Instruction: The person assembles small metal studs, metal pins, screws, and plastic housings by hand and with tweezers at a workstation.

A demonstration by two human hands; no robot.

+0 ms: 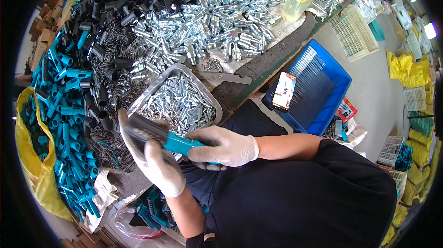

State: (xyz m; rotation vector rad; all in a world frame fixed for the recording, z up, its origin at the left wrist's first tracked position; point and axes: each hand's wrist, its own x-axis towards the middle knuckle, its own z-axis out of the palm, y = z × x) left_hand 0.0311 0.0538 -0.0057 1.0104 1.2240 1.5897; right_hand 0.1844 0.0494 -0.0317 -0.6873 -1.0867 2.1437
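Both my hands wear pale work gloves and hold one long piece between them over my lap. My left hand [164,167] is closed around its dark tubular end [146,129], which is smeared by motion. The teal handle part [181,145] lies in the closed fingers of my right hand [224,146]. Inside the grip, the join between dark tube and teal part is partly hidden. Just beyond my hands, a metal tray [217,109] holds many small silvery pins [182,98]. Dark coil springs [108,144] are heaped to the left of my left hand.
Teal tubular parts [69,132] and black sleeves [104,5] pile up at the left. Silvery metal fittings [217,21] cover the far table, near a cup [299,1]. A flat metal bar [226,77] lies behind the tray. Right, a phone [283,92] rests on a blue crate [339,88].
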